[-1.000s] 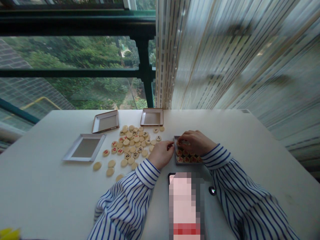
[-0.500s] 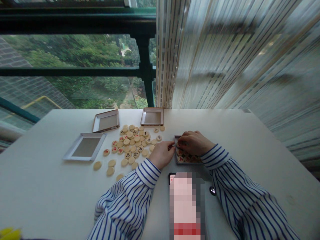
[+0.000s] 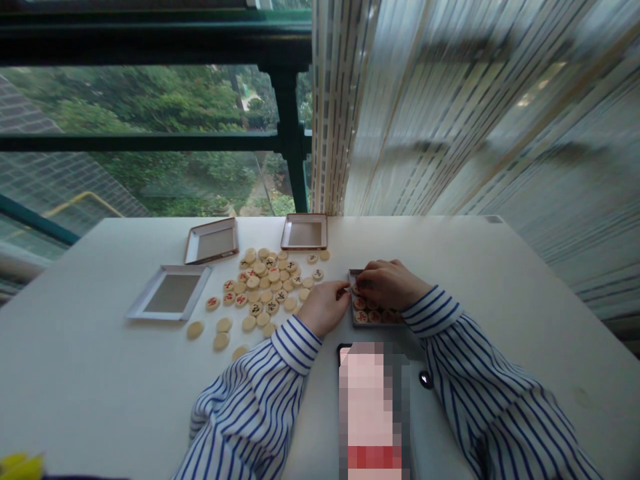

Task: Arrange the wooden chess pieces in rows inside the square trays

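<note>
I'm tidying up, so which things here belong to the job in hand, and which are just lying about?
In the job:
box of pieces under the right hand
loose pieces
three open trays, probably

Apparently just lying about:
pixelated phone-like object
small black object
yellow object, unclear

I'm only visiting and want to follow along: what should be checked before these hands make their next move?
1. Right hand at the box: ok, it reaches over the box.
2. Left hand near the box: ok, at its left side; whether it touches, cannot tell.
3. Right fingers gripping a piece: cannot tell, the hand hides too much.
4. Visible boxed pieces face up: ok, the nearest row shows red characters.
5. Characters showing on all loose pieces: not ok, many look plain.
6. Box apart from the partly blurred phone: ok, there is a gap.
</note>
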A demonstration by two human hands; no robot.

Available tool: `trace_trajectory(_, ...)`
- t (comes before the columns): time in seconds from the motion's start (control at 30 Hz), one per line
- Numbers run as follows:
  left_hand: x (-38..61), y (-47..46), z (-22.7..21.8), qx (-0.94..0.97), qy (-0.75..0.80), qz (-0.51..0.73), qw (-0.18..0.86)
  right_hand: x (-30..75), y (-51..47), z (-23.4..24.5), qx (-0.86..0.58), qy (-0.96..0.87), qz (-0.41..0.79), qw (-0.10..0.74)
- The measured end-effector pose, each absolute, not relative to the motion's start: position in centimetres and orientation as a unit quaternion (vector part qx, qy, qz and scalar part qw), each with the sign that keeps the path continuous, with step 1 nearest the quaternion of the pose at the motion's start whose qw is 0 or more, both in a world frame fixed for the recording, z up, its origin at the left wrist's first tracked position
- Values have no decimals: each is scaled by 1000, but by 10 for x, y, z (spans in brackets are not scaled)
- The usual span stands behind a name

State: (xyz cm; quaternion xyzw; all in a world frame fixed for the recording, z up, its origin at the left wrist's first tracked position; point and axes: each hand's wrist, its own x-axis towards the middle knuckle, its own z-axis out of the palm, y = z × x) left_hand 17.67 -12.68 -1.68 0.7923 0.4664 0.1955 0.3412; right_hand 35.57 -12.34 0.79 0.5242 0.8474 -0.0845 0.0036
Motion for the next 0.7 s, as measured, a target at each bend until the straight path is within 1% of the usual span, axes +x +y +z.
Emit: trace_trajectory(0.7, 177, -128, -13, 799, 465, 193, 328, 355, -124, 11, 519, 850, -88, 19)
